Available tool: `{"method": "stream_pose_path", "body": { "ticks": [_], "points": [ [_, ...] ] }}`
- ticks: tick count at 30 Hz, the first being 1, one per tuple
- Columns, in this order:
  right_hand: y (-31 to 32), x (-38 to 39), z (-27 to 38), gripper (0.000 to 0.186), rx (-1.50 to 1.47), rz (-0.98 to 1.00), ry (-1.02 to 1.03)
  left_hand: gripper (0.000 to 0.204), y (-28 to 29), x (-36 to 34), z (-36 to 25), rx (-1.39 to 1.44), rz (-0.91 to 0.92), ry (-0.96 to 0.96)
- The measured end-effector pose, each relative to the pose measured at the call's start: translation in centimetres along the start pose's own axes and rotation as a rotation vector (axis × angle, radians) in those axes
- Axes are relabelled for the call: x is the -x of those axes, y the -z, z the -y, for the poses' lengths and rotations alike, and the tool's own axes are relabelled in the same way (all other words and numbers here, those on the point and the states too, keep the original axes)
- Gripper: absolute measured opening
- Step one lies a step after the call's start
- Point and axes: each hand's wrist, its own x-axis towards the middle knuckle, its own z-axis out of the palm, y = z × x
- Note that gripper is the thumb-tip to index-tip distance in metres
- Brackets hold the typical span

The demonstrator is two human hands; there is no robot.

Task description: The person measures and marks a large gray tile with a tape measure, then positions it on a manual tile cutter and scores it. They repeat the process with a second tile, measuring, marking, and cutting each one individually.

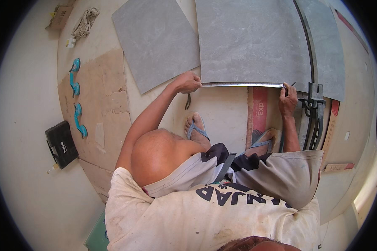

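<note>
Your left fingers (193, 85) are closed on the single tape (243, 85) at its left and your right fingers (284, 93) pinch it at its right, and it runs straight along the near edge of the larger of at least two grey tiles (251, 42). One cutter (316, 96) stands beside your right fingers; two teal lifters (76, 77) and one black case (62, 142) lie off to your left. Brown cardboard (107, 96) covers part of the pale floor (224, 108), with brightness at the room's right edge.

The tape measure (243, 85) lies along the near edge of the tile (251, 42), between suction lifters (76, 119) leftward and a cutter (316, 94) rightward.
</note>
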Motion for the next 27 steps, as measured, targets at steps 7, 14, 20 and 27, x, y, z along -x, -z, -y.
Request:
{"method": "stream_pose_path", "body": {
  "ticks": [7,14,20,27],
  "points": [
    [-0.5,0.7,0.4,0.023,0.017,-0.054,-0.046,0.02,0.3,-0.2,0.1,0.011,0.031,-0.002],
    [-0.6,0.5,-0.2,0.022,0.013,-0.105,-0.067,0.024,0.2,-0.9,1.3,0.015,0.025,-0.003],
    [-0.1,0.5,0.1,0.022,0.013,-0.078,-0.101,0.02,0.4,-0.9,0.7,0.005,0.026,0.009],
    [-0.1,0.4,0.3,0.022,-0.013,-0.083,-0.105,0.021,0.2,-1.1,1.4,0.004,0.029,-0.022]
  ]
}}
